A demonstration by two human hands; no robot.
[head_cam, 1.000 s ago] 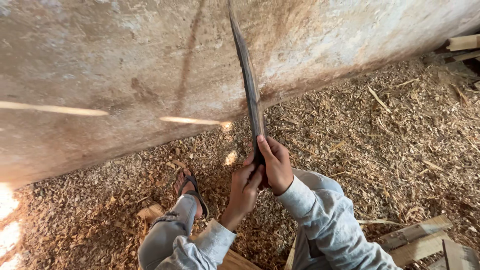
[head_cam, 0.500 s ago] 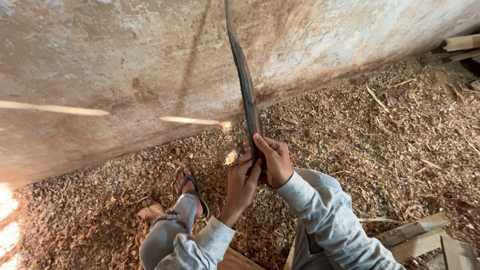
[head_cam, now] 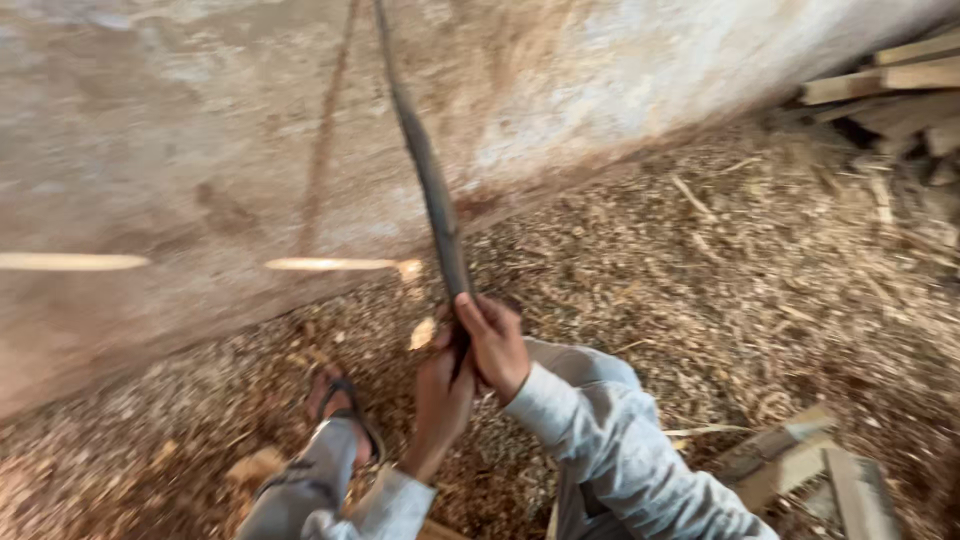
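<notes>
a: what do the hands hold?
b: the left hand (head_cam: 442, 392) and right hand (head_cam: 495, 345) are clenched together on a long dark blade (head_cam: 428, 180), which rises above the grip against the big log (head_cam: 200, 150).
a: below?
b: wood chips (head_cam: 700, 300).

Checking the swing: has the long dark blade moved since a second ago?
Yes. The long dark blade now leans further left across the big pale log, its tip nearer the dark vertical line there; both hands grip it.

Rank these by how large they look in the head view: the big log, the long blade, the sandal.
1. Big log, it fills the upper part of the view.
2. Long blade, long but thin and blurred.
3. Sandal, smallest.
</notes>
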